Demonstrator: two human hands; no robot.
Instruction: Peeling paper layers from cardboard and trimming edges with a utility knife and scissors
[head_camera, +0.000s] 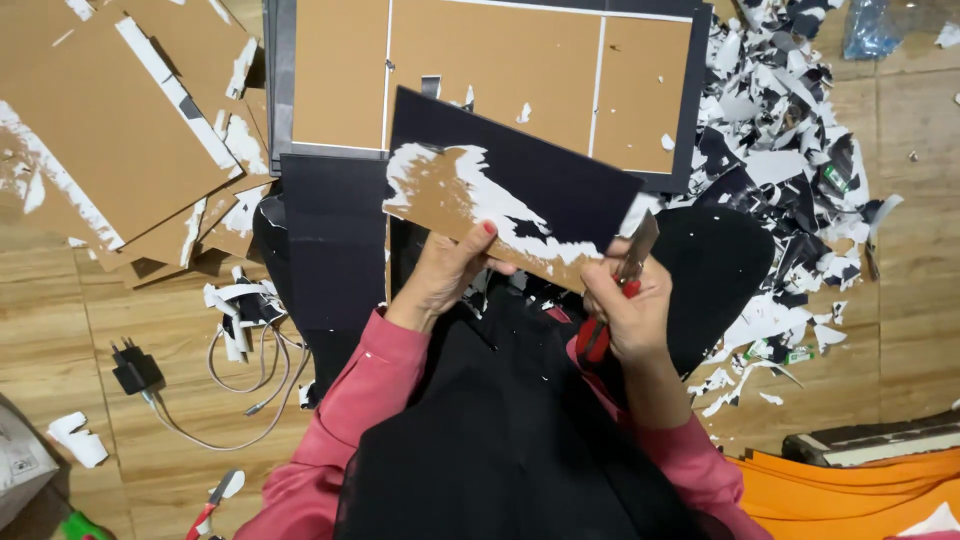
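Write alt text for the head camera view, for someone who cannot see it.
Seen from above, a person's left hand holds a dark-covered cardboard strip with its covering partly scraped off, while the right hand presses a red-handled scraper to its edge. Torn paper scraps and stacked cardboard sheets lie on the wooden floor.

Both arms in pink sleeves reach forward, bent at the elbows. The left hand (447, 272) pinches with thumb on top. The right hand (627, 308) is curled into a tight fist.
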